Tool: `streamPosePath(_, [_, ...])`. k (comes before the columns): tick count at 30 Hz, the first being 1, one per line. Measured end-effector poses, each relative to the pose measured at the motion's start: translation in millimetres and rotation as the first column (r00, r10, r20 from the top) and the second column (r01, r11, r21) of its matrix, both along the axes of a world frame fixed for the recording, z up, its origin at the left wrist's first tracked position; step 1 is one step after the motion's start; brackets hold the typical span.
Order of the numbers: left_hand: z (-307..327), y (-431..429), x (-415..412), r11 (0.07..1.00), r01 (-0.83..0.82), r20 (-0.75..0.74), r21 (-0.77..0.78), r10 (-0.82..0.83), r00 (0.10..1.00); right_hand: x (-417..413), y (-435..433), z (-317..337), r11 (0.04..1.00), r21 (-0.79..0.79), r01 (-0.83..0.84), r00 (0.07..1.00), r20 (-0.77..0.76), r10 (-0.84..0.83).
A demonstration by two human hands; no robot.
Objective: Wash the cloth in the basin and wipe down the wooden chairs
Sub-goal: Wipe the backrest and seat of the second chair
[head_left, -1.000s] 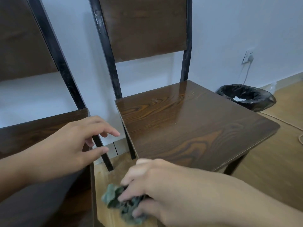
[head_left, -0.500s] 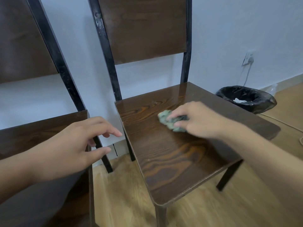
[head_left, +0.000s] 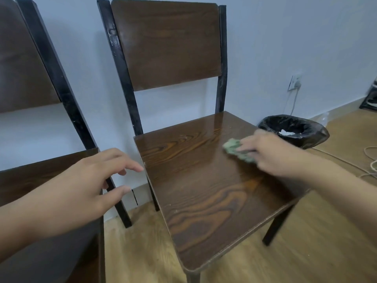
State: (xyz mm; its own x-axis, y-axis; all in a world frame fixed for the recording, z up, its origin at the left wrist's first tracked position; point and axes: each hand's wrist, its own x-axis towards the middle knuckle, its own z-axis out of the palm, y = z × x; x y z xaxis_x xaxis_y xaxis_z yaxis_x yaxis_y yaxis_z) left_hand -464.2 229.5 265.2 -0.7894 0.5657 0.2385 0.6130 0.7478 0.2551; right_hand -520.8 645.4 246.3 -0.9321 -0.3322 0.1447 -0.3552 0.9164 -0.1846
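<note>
Wiping step in hand: the right hand (head_left: 271,154) grips the bunched green cloth (head_left: 234,149) against the far right part of the seat (head_left: 204,190). The left hand (head_left: 81,184) hovers over the neighbouring chair (head_left: 40,170), fingers loosely spread, holding nothing. Next move probably calls for strokes across the seat's near half. Basin out of view; right hand blurred.

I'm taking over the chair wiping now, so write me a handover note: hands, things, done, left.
Right hand grips the green cloth on the right chair's seat, far right part.
Left hand open, holding nothing, above the left chair's seat.
Done: the right seat's far part looks wet.
Left: its near part and backrest; the left chair's state is unclear.
Basin not in view.
</note>
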Motion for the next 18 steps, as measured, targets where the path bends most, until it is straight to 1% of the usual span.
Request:
streamPosePath(1, [0, -1, 1, 1.000, 0.006, 0.003, 0.006, -0.006, 1.000, -11, 34, 3, 0.991, 0.032, 0.127, 0.992, 0.001, -0.127])
streamPosePath(3, [-1, -4, 3, 1.000, 0.018, 0.005, 0.013, -0.018, 1.000, -25, 91, 10, 0.932, 0.090, 0.350, 0.937, -0.010, -0.350])
streamPosePath(5, [-4, -5, 2, 0.999, 0.027, 0.009, 0.018, -0.027, 1.000, -33, 118, 22, 0.898, 0.091, 0.429, 0.902, -0.089, -0.422])
streamPosePath(6, [-3, -5, 2, 0.999, 0.027, 0.011, 0.028, -0.027, 1.000, -34, 115, 26, 0.903, 0.066, 0.425, 0.898, -0.156, -0.412])
streamPosePath(7, [-4, -6, 2, 0.999, 0.023, 0.009, 0.035, -0.024, 1.000, -33, 104, 30, 0.923, 0.031, 0.383, 0.902, -0.230, -0.366])
streamPosePath(8, [-4, -6, 1, 0.999, 0.018, 0.009, 0.034, -0.018, 1.000, -31, 85, 32, 0.953, -0.002, 0.303, 0.915, -0.277, -0.291])
streamPosePath(10, [-2, -5, -1, 1.000, 0.023, 0.005, 0.020, -0.023, 1.000, -25, 32, 38, 0.994, -0.063, 0.087, 0.949, -0.298, -0.102])
streamPosePath(12, [0, -3, -3, 1.000, 0.016, 0.011, 0.003, -0.016, 1.000, -19, -24, 36, 0.988, -0.122, -0.099, 0.978, -0.197, 0.073])
streamPosePath(14, [2, -4, -4, 1.000, -0.002, 0.018, -0.012, 0.002, 1.000, -24, -69, 23, 0.965, -0.138, -0.225, 0.972, -0.096, 0.213])
streamPosePath(16, [4, -7, -4, 0.999, -0.009, 0.011, -0.030, 0.009, 1.000, -39, -93, 8, 0.951, -0.101, -0.293, 0.956, -0.046, 0.290])
streamPosePath(17, [6, -9, -4, 0.999, -0.013, 0.008, -0.035, 0.013, 1.000, -55, -90, 0, 0.952, -0.061, -0.299, 0.954, -0.031, 0.298])
streamPosePath(18, [8, -12, -4, 0.999, -0.020, 0.004, -0.035, 0.020, 1.000, -72, -80, -4, 0.965, -0.025, -0.260, 0.965, -0.024, 0.260])
